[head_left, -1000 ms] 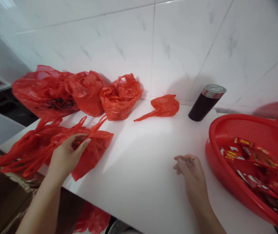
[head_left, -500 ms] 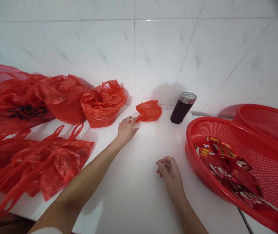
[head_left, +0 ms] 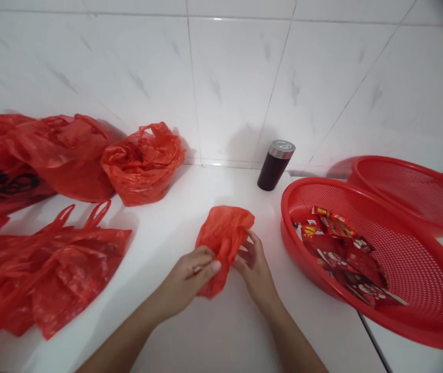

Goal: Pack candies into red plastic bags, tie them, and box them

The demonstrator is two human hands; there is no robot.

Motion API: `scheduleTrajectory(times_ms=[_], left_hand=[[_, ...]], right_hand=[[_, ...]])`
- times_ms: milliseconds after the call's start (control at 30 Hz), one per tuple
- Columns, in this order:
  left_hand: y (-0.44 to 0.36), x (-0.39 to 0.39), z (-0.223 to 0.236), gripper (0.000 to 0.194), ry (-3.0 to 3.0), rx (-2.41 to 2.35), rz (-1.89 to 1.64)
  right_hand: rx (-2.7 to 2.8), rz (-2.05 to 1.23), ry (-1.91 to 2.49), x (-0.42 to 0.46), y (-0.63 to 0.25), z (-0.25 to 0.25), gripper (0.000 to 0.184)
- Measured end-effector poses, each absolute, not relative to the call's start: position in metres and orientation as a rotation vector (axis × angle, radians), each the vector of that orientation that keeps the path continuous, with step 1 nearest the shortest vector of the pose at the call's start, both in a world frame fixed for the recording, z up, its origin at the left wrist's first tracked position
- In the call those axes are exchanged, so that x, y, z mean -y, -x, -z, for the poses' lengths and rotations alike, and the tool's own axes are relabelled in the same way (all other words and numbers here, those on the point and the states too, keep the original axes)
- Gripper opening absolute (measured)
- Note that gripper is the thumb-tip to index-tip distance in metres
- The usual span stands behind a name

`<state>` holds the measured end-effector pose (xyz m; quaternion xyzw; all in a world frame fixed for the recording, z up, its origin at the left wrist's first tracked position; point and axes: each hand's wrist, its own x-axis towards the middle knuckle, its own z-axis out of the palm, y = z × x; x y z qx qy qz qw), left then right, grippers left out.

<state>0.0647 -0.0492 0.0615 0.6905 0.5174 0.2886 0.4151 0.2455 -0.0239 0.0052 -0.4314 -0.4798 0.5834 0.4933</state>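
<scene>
A small crumpled red plastic bag (head_left: 223,228) is between my two hands, over the middle of the white table (head_left: 213,336). My left hand (head_left: 190,274) pinches its lower left part between thumb and fingers. On the bag's right side, the thumb and bent fingers of my right hand (head_left: 253,264) grip its edge; part of those fingers is hidden behind the plastic. Whatever the bag may contain cannot be made out.
Right of my hands, a red plastic basket (head_left: 314,282) holds several red packets and snack wrappers; another red basket (head_left: 403,171) stands behind it. A dark tumbler (head_left: 272,168) stands near the tiled wall. Full-looking red bags (head_left: 144,166) and flat red bags (head_left: 82,269) lie left.
The small red bag has come from beside the wall to the middle of the table, in my left hand. My right hand has moved up and taken hold of its right side.
</scene>
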Motion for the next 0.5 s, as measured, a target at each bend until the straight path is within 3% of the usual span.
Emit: scheduleTrajectory(times_ms=[100, 333, 500], left_hand=[[-0.057, 0.072, -0.060, 0.040, -1.667, -1.133, -0.633], [0.031, 0.092, -0.064, 0.019, -1.511, -1.679, -0.955], [0.044, 0.109, -0.066, 0.023, -1.410, -1.854, -1.024]], right_hand=[[1.213, -1.367, 1.008, 0.028, -0.244, -0.011, 0.021], [1.156, -1.182, 1.114, 0.026, -0.266, -0.028, 0.023], [1.354, -0.804, 1.062, 0.047, -0.250, -0.068, 0.007]])
